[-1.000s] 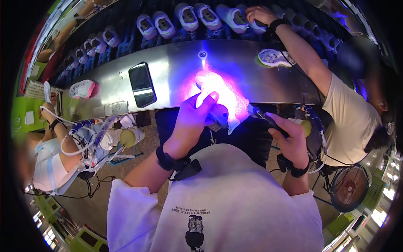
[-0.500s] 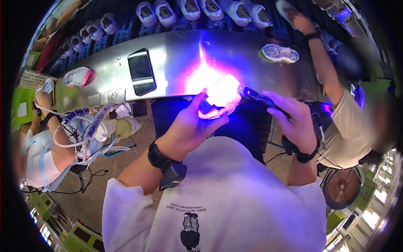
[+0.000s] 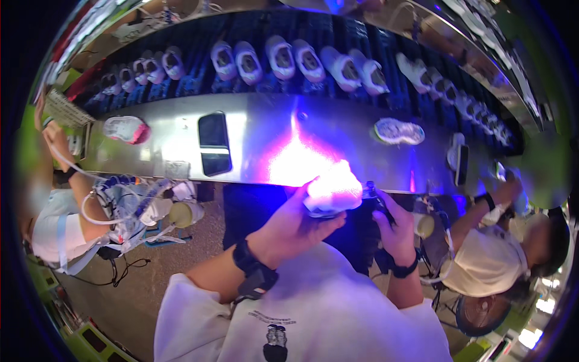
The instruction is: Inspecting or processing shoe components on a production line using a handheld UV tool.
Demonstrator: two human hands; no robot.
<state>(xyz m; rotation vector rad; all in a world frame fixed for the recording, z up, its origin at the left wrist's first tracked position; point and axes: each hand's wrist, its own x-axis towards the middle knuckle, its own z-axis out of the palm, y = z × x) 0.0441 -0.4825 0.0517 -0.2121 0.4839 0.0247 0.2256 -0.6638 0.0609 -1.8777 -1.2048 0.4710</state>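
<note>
In front of my body, at the near edge of the metal table (image 3: 253, 142), my left hand (image 3: 288, 226) is closed around a pale shoe (image 3: 335, 193). Purple-white glare washes out much of its surface. Close on its right, my right hand (image 3: 398, 230) grips a slim black hand tool (image 3: 375, 196). The tool's tip points at the shoe's side; whether they touch, I cannot tell. Its exact kind does not show.
A phone (image 3: 215, 143) lies on the table, with a white-and-pink shoe sole (image 3: 126, 130) to its left and a white sole (image 3: 399, 131) to the right. Beyond runs a dark roller conveyor (image 3: 199, 81) carrying several white shoes. Co-workers sit on both sides; glue pots (image 3: 181, 215) stand at left.
The view has shifted, so the table sits lower in it. The shoe has turned in my left hand, and my right hand is closer to it. The right-hand co-worker's arm has left the conveyor.
</note>
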